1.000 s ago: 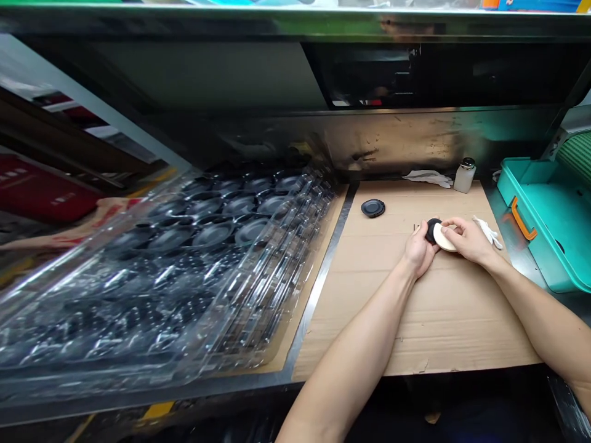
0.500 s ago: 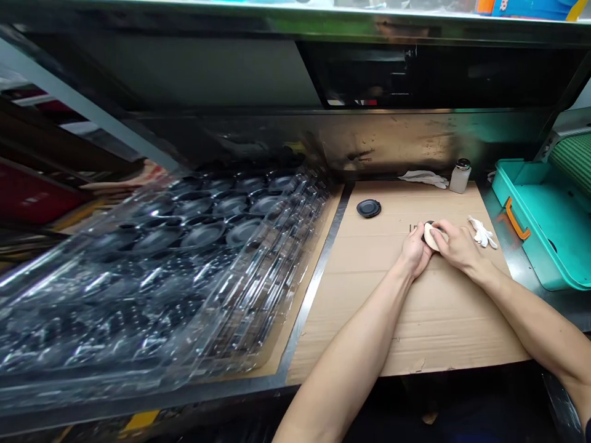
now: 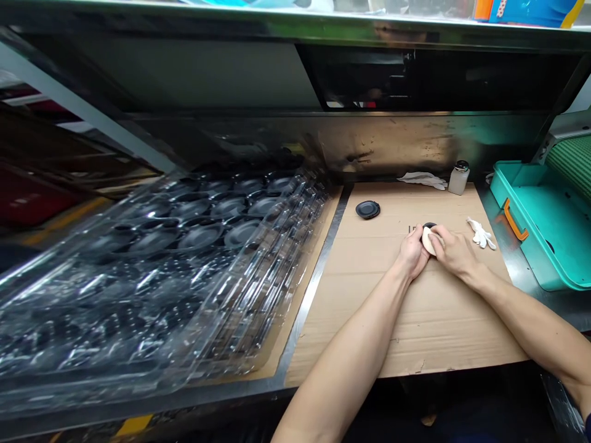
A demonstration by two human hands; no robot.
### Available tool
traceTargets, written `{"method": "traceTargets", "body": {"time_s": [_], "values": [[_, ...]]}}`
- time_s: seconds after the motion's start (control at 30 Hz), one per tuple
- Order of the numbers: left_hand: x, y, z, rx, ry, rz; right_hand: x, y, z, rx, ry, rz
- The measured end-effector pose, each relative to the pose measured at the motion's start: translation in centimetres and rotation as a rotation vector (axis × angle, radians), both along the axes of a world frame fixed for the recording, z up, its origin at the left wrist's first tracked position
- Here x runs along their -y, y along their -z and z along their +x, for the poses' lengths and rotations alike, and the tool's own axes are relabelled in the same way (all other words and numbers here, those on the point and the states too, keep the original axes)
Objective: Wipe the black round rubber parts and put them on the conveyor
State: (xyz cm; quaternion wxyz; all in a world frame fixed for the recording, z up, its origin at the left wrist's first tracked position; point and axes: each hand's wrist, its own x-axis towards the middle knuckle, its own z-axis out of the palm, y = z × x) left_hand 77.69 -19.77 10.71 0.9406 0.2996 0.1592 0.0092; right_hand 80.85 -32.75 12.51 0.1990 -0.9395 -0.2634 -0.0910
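Cardboard sheet [image 3: 351,307]: lies beside clear trays [image 3: 258,295]
Left hand [image 3: 412,251]: curled round the black disc [image 3: 430,225]
Right hand [image 3: 455,251]: pinches a cream pad [image 3: 428,242] over that disc
Black disc: between both hands, mostly covered

1. Left hand [image 3: 412,253] holds a black disc [image 3: 430,225], mostly hidden.
2. Right hand [image 3: 455,251] holds a cream pad [image 3: 427,242] against it.
3. A second disc [image 3: 368,210] lies on the cardboard [image 3: 351,314].
4. Bottle [image 3: 458,179] stands beside a white cloth [image 3: 422,179].
5. Clear trays [image 3: 265,277] with black parts [image 3: 242,234] lie left; a teal bin [image 3: 535,255] sits right.
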Motion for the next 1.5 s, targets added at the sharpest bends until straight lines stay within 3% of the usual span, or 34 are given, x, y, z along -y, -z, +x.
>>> {"method": "traceTargets", "body": {"time_s": [0.1,0.27,0.43,0.63,0.97,1.23,1.33,1.43,1.5], "values": [[-0.1,0.0,0.1,-0.005,0.014,0.000,-0.1,0.2,-0.2,0.017,0.063,0.009],[-0.3,0.1,0.1,-0.012,0.022,-0.005,0.1,0.4,0.1,0.005,0.008,-0.004],[-1.0,0.0,0.1,-0.007,0.066,0.014,1.7,0.1,2.2,0.007,0.212,0.107],[-2.3,-1.1,-0.1,-0.059,0.060,-0.143,2.5,0.8,3.0,-0.007,0.162,0.164],[-3.9,-2.2,-1.3,-0.122,0.105,-0.351,2.5,-1.0,1.9,-0.099,0.159,-0.088],[-4.0,-2.1,-1.2,-0.157,0.082,-0.325,2.6,-1.2,1.6,0.050,0.095,-0.112],[-3.9,-2.3,-1.1,-0.180,0.022,-0.294,3.7,-1.9,1.9,0.226,0.187,-0.173],[-3.8,-2.6,-1.1,-0.190,0.022,-0.249,5.1,-2.3,3.0,0.121,0.301,-0.282],[-3.7,-2.6,-1.2,-0.173,0.060,-0.190,5.6,-2.3,3.9,-0.010,0.264,-0.270]]}}
